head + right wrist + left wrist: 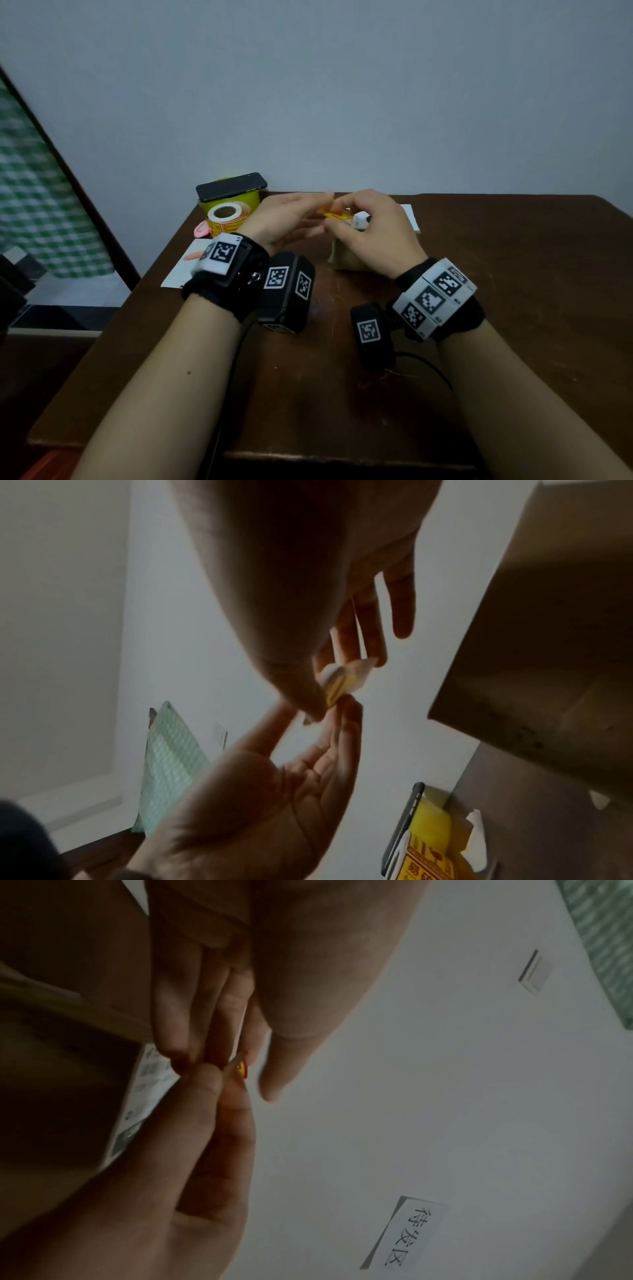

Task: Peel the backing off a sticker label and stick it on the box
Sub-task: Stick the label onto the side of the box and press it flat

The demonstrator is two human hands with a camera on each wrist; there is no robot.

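Note:
A small yellow and red sticker label (336, 215) is held in the air between both hands, just above the brown cardboard box (344, 256). My right hand (346, 210) pinches it between thumb and fingers; the right wrist view shows the label (342, 681) with its pale backing curling away. My left hand (320, 210) reaches in from the left, fingertips on the label's edge and thumb close beside it. In the left wrist view the label (240, 1068) is a small patch between the fingertips. The box carries a white shipping label (143, 1096).
A roll of yellow stickers (226, 219) stands at the table's back left, beside a yellow container with a black phone (231, 186) on top. A white sheet (186, 270) with an orange item and a pink object (200, 230) lie near the left edge.

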